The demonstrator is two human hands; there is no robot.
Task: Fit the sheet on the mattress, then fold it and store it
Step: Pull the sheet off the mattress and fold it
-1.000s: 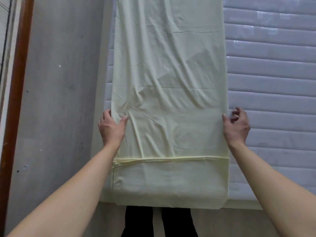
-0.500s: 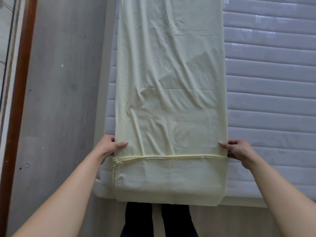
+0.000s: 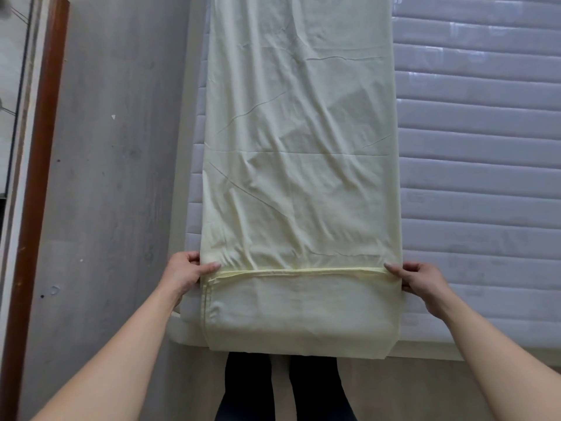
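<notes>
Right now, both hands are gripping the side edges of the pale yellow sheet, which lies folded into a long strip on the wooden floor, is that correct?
Not quite: in the head view the sheet lies on the mattress, not the floor. The left hand and right hand do grip its side edges.

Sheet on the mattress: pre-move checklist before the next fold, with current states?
1. Left hand has a grip on the sheet at its left edge, thumb on top near the hem line: ok.
2. Right hand has a grip on the right edge at the same height: ok.
3. Sheet already folded into a long narrow strip, side edges roughly straight: ok.
4. Surface smooth: not ok, creases run across the middle.
5. Strip fully supported by the mattress: not ok, near end hangs over the front edge.
6. Far end aligned: cannot tell, it runs out of view.
</notes>
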